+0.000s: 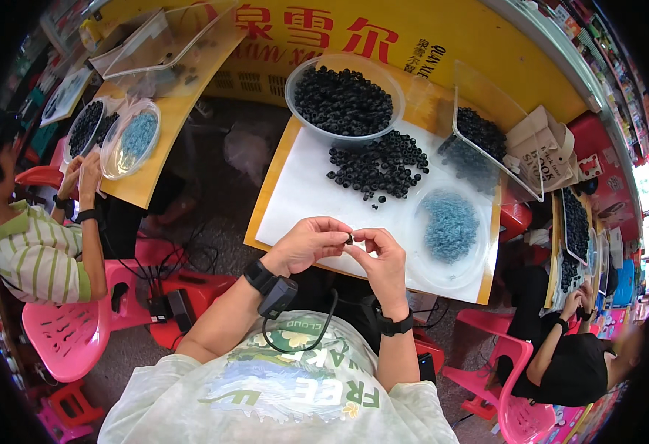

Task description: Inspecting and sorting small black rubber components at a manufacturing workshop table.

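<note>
My left hand (306, 243) and my right hand (381, 265) meet over the near edge of the white-topped table. Both are closed in a pinch, fingertips together on one small black round piece (350, 239); the fingers hide most of it. Just beyond them, many similar black round pieces (380, 164) lie heaped on the white surface. A clear round tub (289, 95) full of more black pieces stands at the far left of the tabletop. To the right of my hands, a clear shallow dish (422, 268) holds many small light-blue pieces (449, 226).
A clear bin (520, 183) with black pieces tilts at the table's right side, beside a cloth bag (540, 152). People work with similar pieces at a left table (180, 89) and at the far right. Pink chairs (69, 337) stand around; cables (199, 255) hang at left.
</note>
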{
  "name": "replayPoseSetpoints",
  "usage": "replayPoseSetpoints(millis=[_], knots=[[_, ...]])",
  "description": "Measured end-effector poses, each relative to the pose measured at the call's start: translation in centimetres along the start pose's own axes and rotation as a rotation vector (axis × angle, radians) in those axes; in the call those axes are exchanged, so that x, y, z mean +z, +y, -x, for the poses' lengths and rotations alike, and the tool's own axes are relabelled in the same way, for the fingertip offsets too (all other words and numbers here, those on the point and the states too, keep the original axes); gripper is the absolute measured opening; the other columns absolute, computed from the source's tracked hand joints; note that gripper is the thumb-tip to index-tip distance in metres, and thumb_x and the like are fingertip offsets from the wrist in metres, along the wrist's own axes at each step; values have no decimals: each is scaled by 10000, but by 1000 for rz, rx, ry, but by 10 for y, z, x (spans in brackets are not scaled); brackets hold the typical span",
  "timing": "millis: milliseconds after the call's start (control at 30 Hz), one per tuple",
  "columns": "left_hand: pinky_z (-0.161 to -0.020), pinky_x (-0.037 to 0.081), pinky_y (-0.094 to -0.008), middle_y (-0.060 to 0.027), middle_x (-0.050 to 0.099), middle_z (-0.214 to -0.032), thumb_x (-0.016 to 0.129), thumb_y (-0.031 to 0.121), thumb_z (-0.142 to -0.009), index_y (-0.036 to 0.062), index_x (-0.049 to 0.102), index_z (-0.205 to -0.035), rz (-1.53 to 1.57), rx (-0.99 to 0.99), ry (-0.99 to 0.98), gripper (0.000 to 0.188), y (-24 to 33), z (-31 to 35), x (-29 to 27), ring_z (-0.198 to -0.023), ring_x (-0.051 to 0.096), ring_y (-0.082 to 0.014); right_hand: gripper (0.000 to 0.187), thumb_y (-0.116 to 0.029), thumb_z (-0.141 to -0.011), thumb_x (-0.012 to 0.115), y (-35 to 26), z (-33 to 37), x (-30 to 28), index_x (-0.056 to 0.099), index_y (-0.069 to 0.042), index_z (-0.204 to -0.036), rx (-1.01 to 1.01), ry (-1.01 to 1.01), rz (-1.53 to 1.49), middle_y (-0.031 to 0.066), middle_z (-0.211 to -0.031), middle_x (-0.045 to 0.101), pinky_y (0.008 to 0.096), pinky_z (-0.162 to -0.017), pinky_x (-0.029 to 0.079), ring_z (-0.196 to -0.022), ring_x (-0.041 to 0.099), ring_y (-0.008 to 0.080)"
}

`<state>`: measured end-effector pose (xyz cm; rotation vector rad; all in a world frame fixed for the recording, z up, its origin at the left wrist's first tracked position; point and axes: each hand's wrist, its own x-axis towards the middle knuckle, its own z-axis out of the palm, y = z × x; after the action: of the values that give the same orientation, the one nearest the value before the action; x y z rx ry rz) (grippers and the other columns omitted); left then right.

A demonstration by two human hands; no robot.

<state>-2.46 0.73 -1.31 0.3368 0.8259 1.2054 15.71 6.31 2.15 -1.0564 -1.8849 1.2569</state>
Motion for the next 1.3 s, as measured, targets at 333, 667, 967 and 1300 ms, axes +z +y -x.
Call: replayPoseSetpoints(millis=[333,667,967,1300], knots=[[-890,574,-304,-120,684,-1086,740,47,-862,-11,466,-1323,-47,-197,-227,539,5,0,-16,-949,688,-164,244,-74,-776,783,3,10,-5,740,-49,-1015,-111,-174,17,76,-965,698,281,-715,518,-792,643,171],[-930,555,-339,-186,629,-1238,616,229,-990,20,440,-1376,200,-175,-208,472,2,3,7,-1067,662,-233,220,-97,-841,728,-37,-64,-79,726,-47,-1055,-83,18,107,55,-951,709,268,-750,510,-826,650,125],[-932,556,-328,-173,627,-1207,583,203,-1007,1,496,-1335,263,-64,-42,395,-2,0,-13,-1066,644,-209,320,-101,-832,709,-18,-119,-109,637,10,-1124,-340,294,770,206,-1098,644,436,-899,496,-1026,612,363],[-950,541,-336,-159,635,-1183,582,159,-1000,-16,512,-1311,205,-4,2,363,-2,-3,-13,-1082,635,-223,172,-102,-808,734,53,-82,-21,682,-4,-939,-188,137,590,191,-928,667,446,-748,535,-850,662,379]])
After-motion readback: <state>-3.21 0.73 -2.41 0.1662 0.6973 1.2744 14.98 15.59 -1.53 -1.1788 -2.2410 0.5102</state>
